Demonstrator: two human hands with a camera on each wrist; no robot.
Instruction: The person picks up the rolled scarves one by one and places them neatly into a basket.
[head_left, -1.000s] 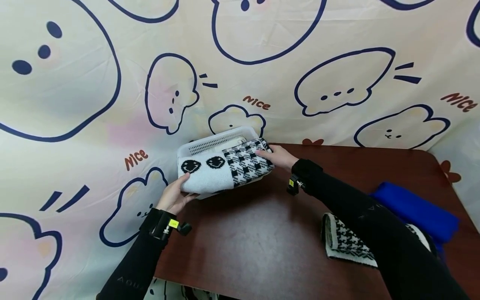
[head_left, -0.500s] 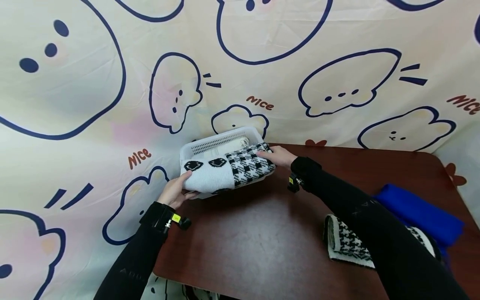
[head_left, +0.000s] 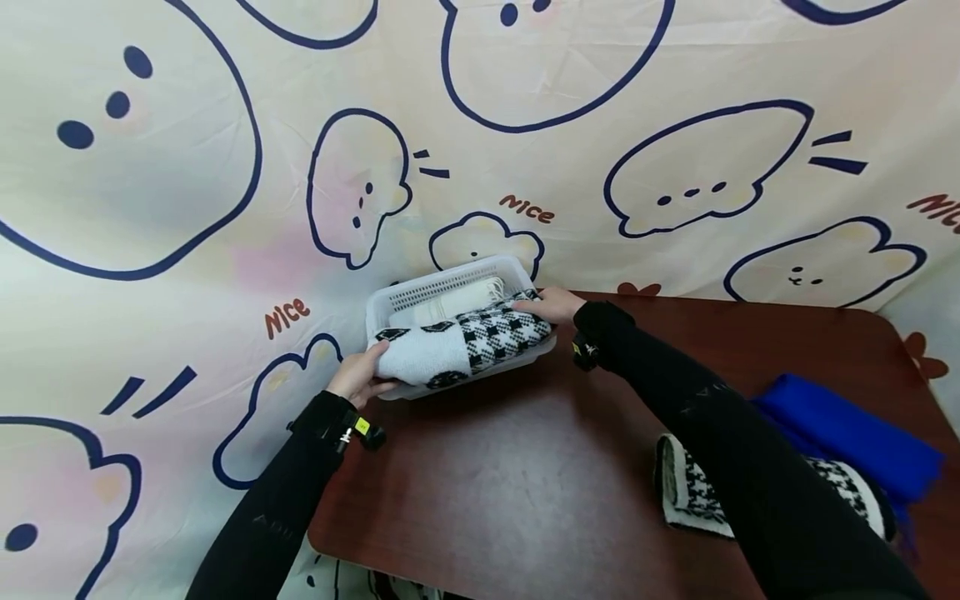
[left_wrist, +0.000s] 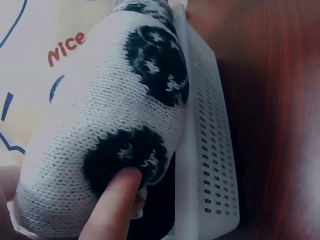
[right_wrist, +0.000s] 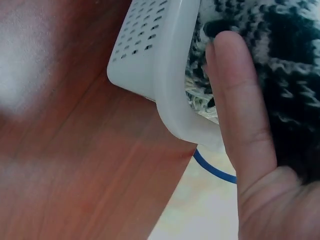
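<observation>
A folded knitted scarf [head_left: 423,354], white with black patches on one half and black-and-white check on the other, sits along the near side of a white plastic basket [head_left: 442,277]. My left hand [head_left: 356,377] grips its left end, and in the left wrist view a fingertip [left_wrist: 125,182] presses on a black patch of the knit. My right hand [head_left: 553,306] holds the checked end by the basket's right side; in the right wrist view its fingers [right_wrist: 237,75] lie against the knit inside the rim. Behind the scarf lies a cream bundle [head_left: 461,302] with a fringe.
The basket stands at the back left of a brown table [head_left: 510,492], against a printed cloth backdrop [head_left: 570,175]. At the right lie a folded blue cloth [head_left: 855,433] and a folded black-and-white scarf [head_left: 701,492], partly hidden by my right sleeve.
The checked scarf has rolled and lowered toward the basket's near side, between my hands. More of the cream bundle behind it shows. The head view has shifted slightly.
</observation>
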